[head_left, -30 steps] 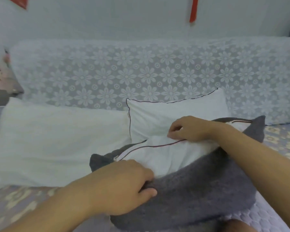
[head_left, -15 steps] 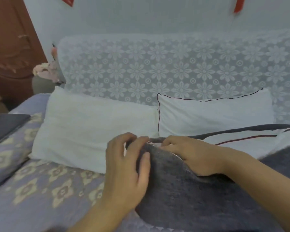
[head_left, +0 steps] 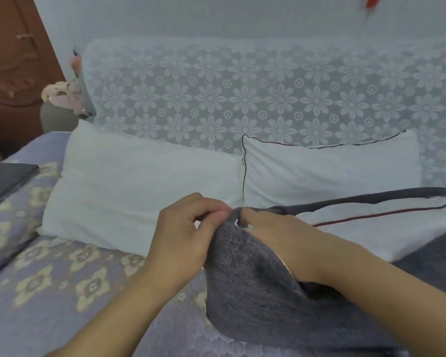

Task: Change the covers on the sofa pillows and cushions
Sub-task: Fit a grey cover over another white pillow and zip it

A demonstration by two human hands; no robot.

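A sofa with a purple flowery seat cover [head_left: 62,284] and a lacy back holds two white pillows [head_left: 144,191], and a grey cover [head_left: 263,292] lies in front with a white cushion [head_left: 371,228] partly inside it. The left hand [head_left: 183,235] pinches the top corner of the grey cover, and the right hand [head_left: 276,235] curls its grip on that same corner, with its wrist over the cover's open edge. The cover looks soft, floppy and light, so it will sag, and the corner seam seems the best place to hold while the squashy cushion is pushed in.
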